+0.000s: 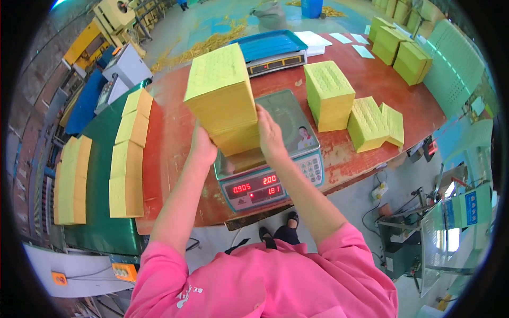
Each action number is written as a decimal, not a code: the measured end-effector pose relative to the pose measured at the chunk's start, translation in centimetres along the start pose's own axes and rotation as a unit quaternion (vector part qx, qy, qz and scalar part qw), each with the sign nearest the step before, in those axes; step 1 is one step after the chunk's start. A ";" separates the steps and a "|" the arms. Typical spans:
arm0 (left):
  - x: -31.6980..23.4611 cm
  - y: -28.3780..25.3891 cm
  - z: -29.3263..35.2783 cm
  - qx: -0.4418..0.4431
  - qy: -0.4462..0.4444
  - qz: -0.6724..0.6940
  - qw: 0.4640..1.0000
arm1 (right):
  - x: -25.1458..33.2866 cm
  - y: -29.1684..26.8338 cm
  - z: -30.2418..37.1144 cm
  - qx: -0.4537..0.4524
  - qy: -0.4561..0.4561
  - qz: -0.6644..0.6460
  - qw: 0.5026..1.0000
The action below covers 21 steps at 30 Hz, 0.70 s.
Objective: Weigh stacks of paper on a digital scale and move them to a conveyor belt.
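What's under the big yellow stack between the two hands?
A weighing scale, with its lit display and part of its plate showing. The yellow stack hides the spot right beneath it, so I can't tell whether stack and plate touch.

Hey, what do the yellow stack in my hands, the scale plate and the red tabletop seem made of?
Yellow stack: probably matte paper; dimpled top, sheet-like edges. Scale plate: likely metal, or plastic-covered, given its smooth grey sheen. Red tabletop: perhaps painted wood, its coating scuffed paler.
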State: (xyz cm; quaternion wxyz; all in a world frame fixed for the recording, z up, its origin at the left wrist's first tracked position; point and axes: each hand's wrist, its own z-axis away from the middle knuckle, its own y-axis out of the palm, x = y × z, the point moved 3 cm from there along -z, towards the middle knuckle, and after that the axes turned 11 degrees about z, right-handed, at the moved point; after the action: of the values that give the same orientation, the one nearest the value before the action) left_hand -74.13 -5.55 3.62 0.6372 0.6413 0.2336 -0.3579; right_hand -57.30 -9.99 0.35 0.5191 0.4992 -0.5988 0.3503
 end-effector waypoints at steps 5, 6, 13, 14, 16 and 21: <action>-0.1 0.1 4.1 0.053 0.054 -0.204 0.976 | 1.1 -0.7 5.4 -0.055 -0.016 0.048 0.997; -0.3 0.5 5.1 0.053 0.048 -0.213 0.974 | 1.9 -0.9 6.6 -0.060 -0.009 0.040 0.997; -3.7 -0.6 7.4 0.046 0.152 -0.444 0.882 | 3.0 -5.0 12.1 0.003 0.045 -0.042 0.998; -4.5 0.3 6.6 -0.001 0.086 -0.172 0.981 | 2.1 -6.2 12.8 -0.013 0.072 -0.016 0.997; -7.2 4.3 5.7 0.072 -0.103 -0.041 0.991 | -0.5 -7.4 14.2 -0.060 0.129 -0.062 0.988; -10.2 4.5 2.1 0.057 -0.187 -0.221 0.955 | -3.8 -2.9 14.1 0.016 0.306 -0.300 0.903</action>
State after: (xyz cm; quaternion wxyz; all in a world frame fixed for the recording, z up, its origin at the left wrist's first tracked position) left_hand -77.57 -6.38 14.43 0.5372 0.5301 0.2253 -0.6162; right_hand -58.52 -23.08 -6.65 0.7494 0.5320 -0.2266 0.3227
